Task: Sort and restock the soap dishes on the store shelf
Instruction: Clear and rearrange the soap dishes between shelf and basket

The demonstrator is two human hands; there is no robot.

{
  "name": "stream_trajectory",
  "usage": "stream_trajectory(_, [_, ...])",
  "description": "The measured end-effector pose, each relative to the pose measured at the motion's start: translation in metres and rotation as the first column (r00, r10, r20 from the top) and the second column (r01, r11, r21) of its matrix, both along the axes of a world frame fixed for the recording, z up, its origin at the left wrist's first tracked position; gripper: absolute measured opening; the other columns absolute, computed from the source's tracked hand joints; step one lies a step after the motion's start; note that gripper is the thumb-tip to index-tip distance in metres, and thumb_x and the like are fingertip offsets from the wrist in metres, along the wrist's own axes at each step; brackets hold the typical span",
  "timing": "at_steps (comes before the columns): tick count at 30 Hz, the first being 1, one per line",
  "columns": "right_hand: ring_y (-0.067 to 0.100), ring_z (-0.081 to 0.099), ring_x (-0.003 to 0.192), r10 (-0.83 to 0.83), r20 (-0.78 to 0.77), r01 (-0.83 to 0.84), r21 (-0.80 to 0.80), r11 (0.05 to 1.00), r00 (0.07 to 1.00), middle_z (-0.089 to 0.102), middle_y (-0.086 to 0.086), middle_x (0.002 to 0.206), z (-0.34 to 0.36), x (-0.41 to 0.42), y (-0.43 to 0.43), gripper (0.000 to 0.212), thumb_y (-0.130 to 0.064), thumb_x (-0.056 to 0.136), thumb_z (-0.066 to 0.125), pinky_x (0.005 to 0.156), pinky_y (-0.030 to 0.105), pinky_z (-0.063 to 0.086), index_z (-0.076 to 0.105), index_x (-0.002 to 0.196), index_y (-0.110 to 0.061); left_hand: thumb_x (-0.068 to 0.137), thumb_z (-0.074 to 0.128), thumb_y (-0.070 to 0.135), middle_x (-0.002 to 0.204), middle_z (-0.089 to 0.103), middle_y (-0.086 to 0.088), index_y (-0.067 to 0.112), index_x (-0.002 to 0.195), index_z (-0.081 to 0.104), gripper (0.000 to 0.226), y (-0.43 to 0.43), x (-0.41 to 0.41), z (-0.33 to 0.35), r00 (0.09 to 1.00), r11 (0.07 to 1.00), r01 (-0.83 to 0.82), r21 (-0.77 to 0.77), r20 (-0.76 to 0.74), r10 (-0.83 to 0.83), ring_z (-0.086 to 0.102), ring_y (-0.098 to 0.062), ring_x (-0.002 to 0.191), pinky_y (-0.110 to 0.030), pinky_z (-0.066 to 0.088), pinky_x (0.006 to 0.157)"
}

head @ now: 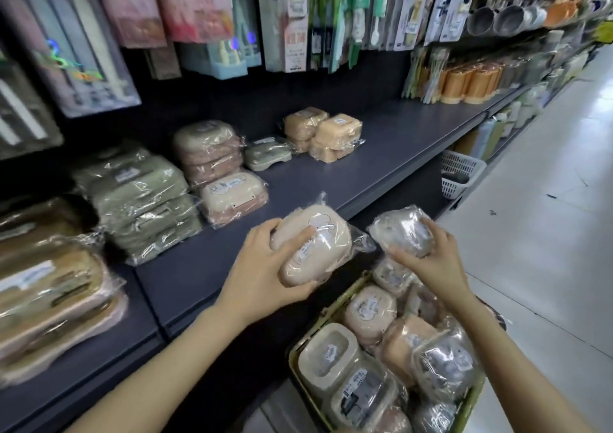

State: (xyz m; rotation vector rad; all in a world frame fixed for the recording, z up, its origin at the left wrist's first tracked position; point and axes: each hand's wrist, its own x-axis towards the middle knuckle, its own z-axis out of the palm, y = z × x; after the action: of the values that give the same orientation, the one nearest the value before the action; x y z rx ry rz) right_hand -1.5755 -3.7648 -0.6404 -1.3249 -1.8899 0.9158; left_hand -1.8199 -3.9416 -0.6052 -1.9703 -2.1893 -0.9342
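My left hand grips a beige soap dish wrapped in clear plastic just above the front edge of the dark shelf. My right hand holds a grey wrapped soap dish over the green basket, which is full of several wrapped dishes in beige, pink and grey. On the shelf stand stacks of wrapped dishes: brown ones at the far left, green ones, pink and beige ones, one pale green dish, and orange ones.
Packaged goods hang on hooks above the shelf. Orange cups stand further right on the shelf. A white basket sits on the floor by the lower shelf. The pale aisle floor stretches to the right.
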Motion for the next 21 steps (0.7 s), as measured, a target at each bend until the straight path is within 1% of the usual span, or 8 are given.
stream_trajectory(2, [0.021, 0.046, 0.125, 0.021, -0.058, -0.019, 0.033, 0.999, 0.998, 0.034, 0.001, 0.144, 0.014, -0.033, 0.008, 0.106, -0.077, 0.05, 0.074, 0.102, 0.047, 0.046, 0.036, 0.141, -0.039, 0.066, 0.061, 0.065, 0.132, 0.044, -0.013, 0.037, 0.135, 0.051, 0.075, -0.004, -0.021, 0.02, 0.996, 0.996, -0.076, 0.054, -0.031, 0.078, 0.041, -0.028, 0.12, -0.033, 0.03, 0.1])
stream_trajectory(5, [0.023, 0.041, 0.13, 0.045, -0.06, -0.042, 0.06, 0.997, 0.997, 0.031, 0.004, 0.146, 0.036, -0.088, 0.021, 0.099, -0.061, 0.061, 0.081, 0.108, 0.041, 0.039, 0.037, 0.144, -0.031, 0.063, 0.057, 0.064, 0.129, 0.046, -0.017, 0.03, 0.133, 0.055, 0.078, 0.007, -0.057, 0.042, 0.976, 0.974, -0.208, 0.091, -0.041, 0.212, 0.044, -0.033, 0.117, -0.033, 0.03, 0.1])
stream_trajectory(7, [0.027, 0.041, 0.131, 0.051, -0.027, -0.049, 0.082, 0.995, 0.998, 0.031, 0.008, 0.146, 0.047, -0.123, 0.031, 0.097, -0.058, 0.064, 0.081, 0.109, 0.041, 0.037, 0.036, 0.146, -0.029, 0.06, 0.053, 0.067, 0.127, 0.047, -0.018, 0.027, 0.132, 0.057, 0.083, 0.02, -0.077, 0.051, 0.953, 0.952, -0.302, 0.055, -0.022, 0.303, 0.045, -0.035, 0.115, -0.033, 0.031, 0.1])
stream_trajectory(9, [0.032, 0.04, 0.131, 0.064, 0.012, -0.064, 0.076, 0.995, 0.998, 0.03, 0.01, 0.145, 0.053, -0.155, 0.044, 0.097, -0.06, 0.066, 0.078, 0.109, 0.044, 0.036, 0.032, 0.146, -0.031, 0.056, 0.046, 0.07, 0.127, 0.047, -0.018, 0.024, 0.132, 0.057, 0.09, 0.036, -0.091, 0.055, 0.93, 0.93, -0.367, 0.013, -0.016, 0.367, 0.044, -0.037, 0.115, -0.036, 0.032, 0.102])
stream_trajectory(13, [0.034, 0.038, 0.132, 0.094, 0.011, -0.094, 0.059, 0.994, 0.996, 0.029, 0.013, 0.147, 0.062, -0.207, 0.077, 0.097, -0.061, 0.067, 0.076, 0.108, 0.045, 0.036, 0.03, 0.146, -0.031, 0.051, 0.036, 0.071, 0.136, 0.04, -0.016, 0.027, 0.14, 0.047, 0.1, 0.066, -0.107, 0.056, 0.919, 0.913, -0.395, -0.106, -0.058, 0.391, 0.036, -0.034, 0.121, -0.034, 0.026, 0.107])
stream_trajectory(15, [0.034, 0.036, 0.133, 0.109, -0.006, -0.109, 0.062, 0.992, 0.994, 0.029, 0.013, 0.148, 0.067, -0.231, 0.093, 0.097, -0.06, 0.067, 0.077, 0.108, 0.044, 0.037, 0.031, 0.146, -0.029, 0.055, 0.043, 0.066, 0.141, 0.034, -0.014, 0.03, 0.143, 0.042, 0.095, 0.077, -0.115, 0.051, 0.923, 0.907, -0.385, -0.169, -0.077, 0.377, 0.033, -0.033, 0.124, -0.033, 0.023, 0.109])
stream_trajectory(18, [0.033, 0.037, 0.133, 0.126, -0.029, -0.124, 0.067, 0.99, 0.992, 0.032, 0.013, 0.146, 0.072, -0.267, 0.113, 0.101, -0.059, 0.066, 0.079, 0.108, 0.045, 0.036, 0.031, 0.144, -0.019, 0.068, 0.053, 0.059, 0.146, 0.029, -0.011, 0.028, 0.146, 0.036, 0.085, 0.085, -0.129, 0.045, 0.916, 0.891, -0.398, -0.22, -0.146, 0.374, 0.03, -0.032, 0.13, -0.033, 0.022, 0.11])
stream_trajectory(21, [0.036, 0.033, 0.136, 0.141, 0.02, -0.142, 0.085, 0.986, 0.99, 0.028, 0.017, 0.149, 0.077, -0.297, 0.128, 0.108, -0.061, 0.065, 0.079, 0.11, 0.047, 0.034, 0.025, 0.146, -0.014, 0.083, 0.057, 0.048, 0.15, 0.024, -0.007, 0.027, 0.147, 0.033, 0.071, 0.091, -0.139, 0.046, 0.889, 0.868, -0.438, -0.232, -0.254, 0.381, 0.023, -0.029, 0.137, -0.034, 0.02, 0.113])
